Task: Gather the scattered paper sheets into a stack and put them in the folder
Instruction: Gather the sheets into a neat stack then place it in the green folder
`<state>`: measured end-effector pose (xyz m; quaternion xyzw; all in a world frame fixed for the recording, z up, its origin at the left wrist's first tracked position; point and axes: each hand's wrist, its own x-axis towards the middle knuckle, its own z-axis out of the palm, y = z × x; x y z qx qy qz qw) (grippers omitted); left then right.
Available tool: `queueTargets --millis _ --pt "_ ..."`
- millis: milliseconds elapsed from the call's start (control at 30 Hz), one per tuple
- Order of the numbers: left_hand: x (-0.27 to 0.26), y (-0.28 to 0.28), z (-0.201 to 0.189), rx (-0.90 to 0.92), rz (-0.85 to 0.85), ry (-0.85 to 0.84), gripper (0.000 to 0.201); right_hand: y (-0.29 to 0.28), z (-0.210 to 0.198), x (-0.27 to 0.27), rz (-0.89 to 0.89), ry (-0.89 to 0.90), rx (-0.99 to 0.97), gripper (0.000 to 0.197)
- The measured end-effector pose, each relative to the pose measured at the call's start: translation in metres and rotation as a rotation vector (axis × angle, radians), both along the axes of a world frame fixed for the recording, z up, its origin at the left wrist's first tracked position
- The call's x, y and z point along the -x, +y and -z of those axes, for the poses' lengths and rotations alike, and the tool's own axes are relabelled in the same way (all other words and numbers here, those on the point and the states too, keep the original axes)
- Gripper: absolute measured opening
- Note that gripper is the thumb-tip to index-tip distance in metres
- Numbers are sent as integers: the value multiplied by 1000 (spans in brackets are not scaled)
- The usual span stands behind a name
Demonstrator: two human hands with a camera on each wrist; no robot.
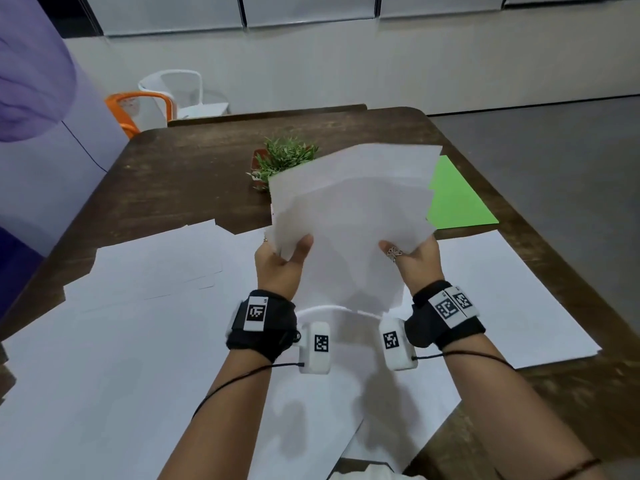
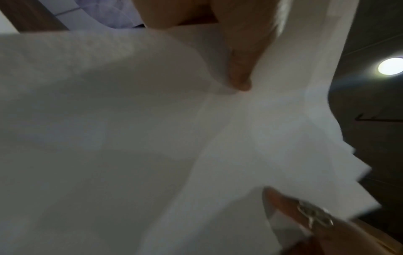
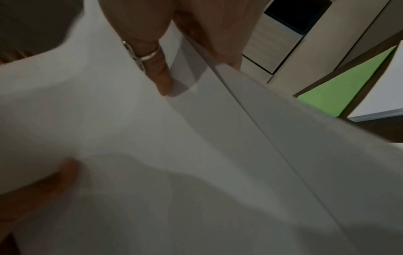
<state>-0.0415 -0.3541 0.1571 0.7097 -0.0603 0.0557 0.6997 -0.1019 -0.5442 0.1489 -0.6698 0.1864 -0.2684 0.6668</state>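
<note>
Left hand (image 1: 280, 263) and right hand (image 1: 414, 259) pinch uneven paper stack (image 1: 349, 216) at its near side edges, raised above desk (image 1: 194, 168). Top edges fanned, misaligned. Loose sheets (image 1: 138, 271) below; green folder (image 1: 457, 195) lies beyond-right, plant (image 1: 284, 159) just behind.

A small green potted plant (image 1: 284, 161) stands on the dark wooden table (image 1: 194, 174).

An office or meeting room, by the look of it — a dark wooden surface (image 1: 194, 174) strewn with white paper sheets (image 1: 138, 271), a green folder (image 1: 457, 199) and a small potted plant (image 1: 284, 161). Beyond stand white and orange plastic chairs (image 1: 156, 102) and pale cabinet fronts (image 1: 311, 10) — with grey flooring.
</note>
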Motion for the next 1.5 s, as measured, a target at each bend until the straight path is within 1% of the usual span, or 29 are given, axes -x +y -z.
queueTargets --millis 67,133,167,200,233,300,367,400,467,533,600,667,700,767,833,900,967,1067,1133,1200,1233,1267,1400,1433,1500 --pt "5 -6 -3 15 -56 -62 31 6 -4 0 6 -52 -15 48" --pt "10 -10 -6 -8 -75 -148 20 9 -5 0 20 -83 -32 39" --pt "10 -10 -7 -20 -77 -179 17 9 -6 1 19 -88 -23 35" --pt "11 -9 -8 -25 -72 -185 24 8 -7 1 4 -89 -4 35" --pt "11 -7 -9 -17 -67 -172 34 8 -6 3 -30 -89 12 40" --pt "7 -1 -4 9 -70 -131 50 4 -3 6 -108 -45 42 59" --pt "2 4 3 -3 -84 -102 54 1 3 8 -144 38 90 66" --pt "0 5 5 -21 -91 -79 51 0 6 8 -147 76 107 65" --pt "-2 4 4 -56 -118 -69 37 1 10 5 -135 104 95 60" --pt "-4 0 -2 -35 -119 -73 25 4 7 -1 -106 66 20 52" --pt "-5 -2 -6 49 -85 -71 24 7 0 -7 -69 11 -41 43" --pt "-8 0 -5 91 -37 -105 34 7 -5 -11 -54 -37 -98 39" --pt "-10 2 -2 84 -22 -113 36 6 -6 -12 -51 -56 -136 39" --pt "-13 5 6 85 -23 -96 28 3 -6 -12 -69 -64 -229 39" --pt "-13 2 13 80 -55 -43 15 4 -5 -10 -114 -3 -257 41" --pt "-9 -4 14 69 -49 -5 10 6 -5 -11 -119 79 -175 42" --pt "-7 -7 14 67 -51 -22 10 6 -7 -14 -105 84 -147 43" --pt "-11 -3 22 -21 -86 -108 21 -2 -8 -17 -114 84 -160 47" --pt "-12 -2 33 -88 -84 -112 23 -5 -3 -16 -139 138 -146 49" --pt "-13 -3 44 -149 -115 -108 27 -2 4 -16 -125 184 -123 45" --pt "-14 -4 47 -175 -142 -121 28 0 5 -16 -106 190 -118 40" --pt "-15 -5 48 -195 -166 -151 28 2 4 -17 -89 178 -114 35" --pt "-16 -1 37 -259 -251 -340 33 5 -14 -20 -61 105 -42 32" --pt "-15 0 34 -256 -256 -358 31 6 -17 -19 -62 87 -21 30" --pt "-9 -1 36 -229 -244 -340 28 8 -14 -18 -63 94 12 31"
